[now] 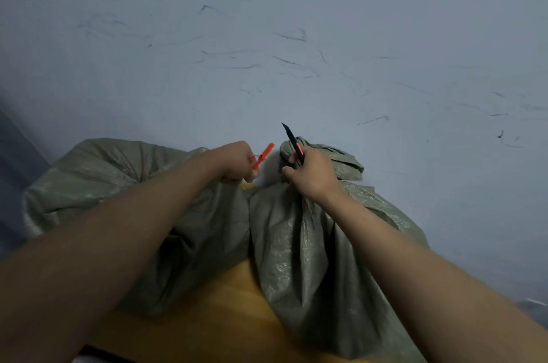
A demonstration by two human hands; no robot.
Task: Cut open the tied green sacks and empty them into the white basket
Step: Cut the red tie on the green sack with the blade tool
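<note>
Against the scuffed wall [267,36], an orange tie [262,156] is pinched in the left hand [237,162]; a black knife [293,141] is clasped in the right hand [311,174] over the right green sack [311,259].

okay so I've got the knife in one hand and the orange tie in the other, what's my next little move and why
Probably drop the orange tie from your left hand; it looks already off a sack. The right sack's neck still looks bunched under your right hand, knife pointing up, so that one seems next.
</note>
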